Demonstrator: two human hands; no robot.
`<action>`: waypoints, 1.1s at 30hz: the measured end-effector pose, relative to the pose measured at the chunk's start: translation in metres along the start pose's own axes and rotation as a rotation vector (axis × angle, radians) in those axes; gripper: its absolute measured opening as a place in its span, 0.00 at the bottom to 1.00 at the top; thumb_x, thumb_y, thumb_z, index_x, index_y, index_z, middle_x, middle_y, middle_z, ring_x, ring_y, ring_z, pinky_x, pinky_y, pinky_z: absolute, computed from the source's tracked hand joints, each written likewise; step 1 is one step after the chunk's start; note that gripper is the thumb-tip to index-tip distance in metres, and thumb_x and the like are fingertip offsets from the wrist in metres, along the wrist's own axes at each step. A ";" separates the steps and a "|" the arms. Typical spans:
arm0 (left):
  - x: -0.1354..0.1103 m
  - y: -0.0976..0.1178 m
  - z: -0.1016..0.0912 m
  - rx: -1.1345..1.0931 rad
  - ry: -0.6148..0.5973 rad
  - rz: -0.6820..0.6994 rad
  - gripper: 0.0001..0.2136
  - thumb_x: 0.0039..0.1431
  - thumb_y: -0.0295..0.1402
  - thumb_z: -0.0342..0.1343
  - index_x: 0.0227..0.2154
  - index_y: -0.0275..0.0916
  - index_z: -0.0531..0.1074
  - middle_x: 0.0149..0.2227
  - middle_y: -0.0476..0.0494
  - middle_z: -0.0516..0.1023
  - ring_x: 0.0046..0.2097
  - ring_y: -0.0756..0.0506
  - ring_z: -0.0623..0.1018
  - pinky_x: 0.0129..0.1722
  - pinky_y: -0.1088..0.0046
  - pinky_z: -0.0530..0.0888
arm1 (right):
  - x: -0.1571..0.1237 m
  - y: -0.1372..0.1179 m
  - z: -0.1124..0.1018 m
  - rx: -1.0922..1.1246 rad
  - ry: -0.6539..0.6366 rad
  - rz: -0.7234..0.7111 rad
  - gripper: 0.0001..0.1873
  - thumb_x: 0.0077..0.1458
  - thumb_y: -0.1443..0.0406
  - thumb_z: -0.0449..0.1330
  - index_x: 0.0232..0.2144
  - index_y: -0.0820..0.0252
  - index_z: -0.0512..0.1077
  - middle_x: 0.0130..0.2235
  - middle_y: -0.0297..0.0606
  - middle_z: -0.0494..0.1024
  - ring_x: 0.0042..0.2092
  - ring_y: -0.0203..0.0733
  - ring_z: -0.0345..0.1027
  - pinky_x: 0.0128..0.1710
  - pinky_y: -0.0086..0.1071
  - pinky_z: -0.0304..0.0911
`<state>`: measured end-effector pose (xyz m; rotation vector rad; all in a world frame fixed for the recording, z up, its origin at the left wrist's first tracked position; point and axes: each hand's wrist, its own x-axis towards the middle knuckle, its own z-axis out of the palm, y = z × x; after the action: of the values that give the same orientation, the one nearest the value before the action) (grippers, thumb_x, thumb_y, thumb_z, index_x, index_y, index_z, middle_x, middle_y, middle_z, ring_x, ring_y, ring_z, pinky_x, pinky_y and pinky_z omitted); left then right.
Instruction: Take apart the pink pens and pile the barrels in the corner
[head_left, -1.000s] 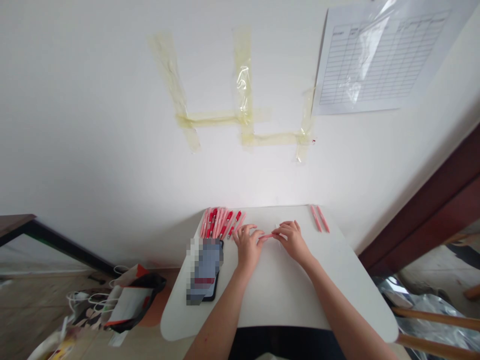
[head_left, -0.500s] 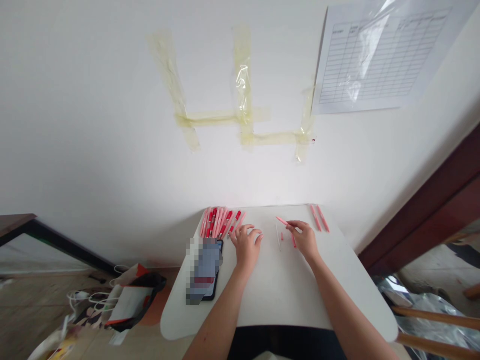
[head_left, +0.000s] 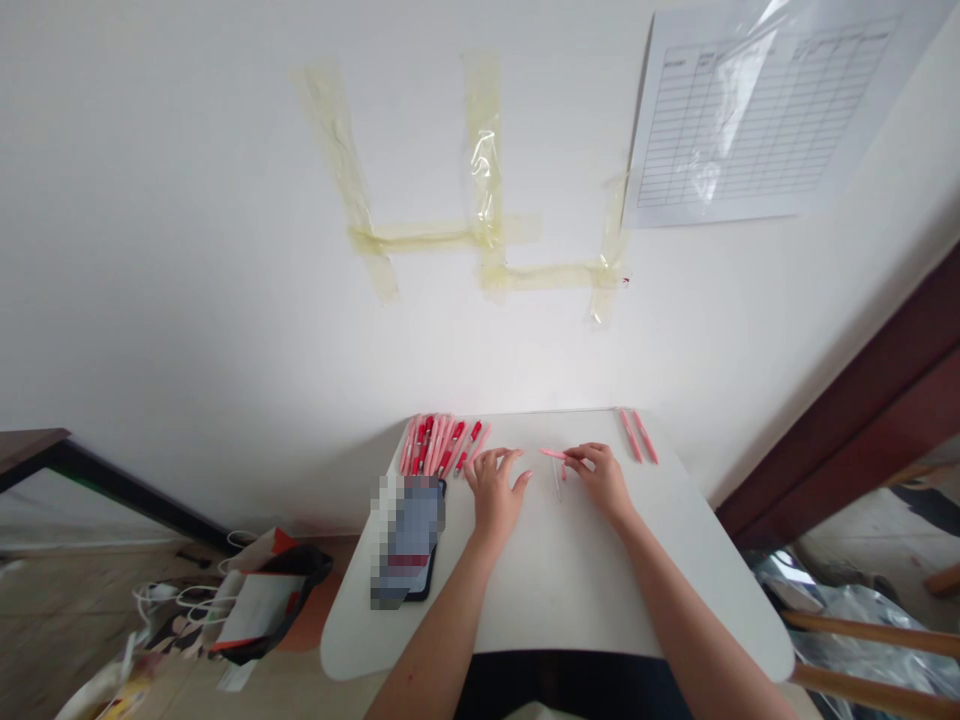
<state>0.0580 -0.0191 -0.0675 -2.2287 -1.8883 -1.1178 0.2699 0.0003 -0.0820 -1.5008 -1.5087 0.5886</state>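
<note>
My right hand (head_left: 598, 478) pinches a pink pen barrel (head_left: 553, 454), which points left over the middle of the table. Facing it, my left hand (head_left: 496, 492) holds nothing; its thumb and fingers are apart, a short gap from the barrel's tip. Between the hands a thin clear refill (head_left: 556, 484) lies on the white tabletop (head_left: 562, 590), with a small pink pen piece (head_left: 564, 472) beside it. Beyond my left fingertips is a row of pink and red pens (head_left: 439, 447). Two pink pens (head_left: 638, 437) lie at the back right.
A phone (head_left: 427, 585), partly blurred out, lies at the table's left side. The white wall (head_left: 247, 330) stands right behind the table. Bags and cables (head_left: 259, 600) are on the floor at left, a wooden rail (head_left: 870, 636) at right.
My right hand has moved slightly left, and the pen barrel has swung closer to level, toward my left hand. My left thumb and fingers have spread wider. A dark pink piece under my right hand no longer shows.
</note>
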 end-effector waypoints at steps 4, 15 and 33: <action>0.000 0.002 -0.003 -0.031 -0.013 0.041 0.18 0.58 0.40 0.63 0.52 0.53 0.75 0.50 0.43 0.76 0.56 0.40 0.70 0.64 0.51 0.56 | -0.002 -0.002 0.004 -0.079 -0.046 -0.080 0.13 0.59 0.57 0.60 0.39 0.52 0.82 0.46 0.47 0.77 0.55 0.52 0.66 0.58 0.46 0.61; -0.001 -0.001 0.001 -0.007 0.002 0.035 0.04 0.58 0.37 0.63 0.35 0.52 0.81 0.51 0.46 0.76 0.56 0.39 0.70 0.64 0.44 0.56 | -0.005 0.001 0.010 -0.204 -0.045 -0.293 0.13 0.64 0.58 0.56 0.40 0.47 0.82 0.42 0.42 0.80 0.53 0.52 0.67 0.61 0.55 0.53; 0.001 0.003 -0.003 0.095 0.063 -0.119 0.14 0.59 0.47 0.60 0.27 0.45 0.80 0.50 0.42 0.77 0.57 0.36 0.69 0.64 0.35 0.49 | -0.015 -0.018 0.016 -0.383 -0.053 -0.403 0.09 0.61 0.66 0.58 0.32 0.53 0.77 0.35 0.36 0.82 0.51 0.46 0.71 0.66 0.63 0.35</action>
<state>0.0592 -0.0202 -0.0639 -2.0324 -2.0264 -1.0745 0.2454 -0.0125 -0.0787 -1.4017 -1.9802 0.1033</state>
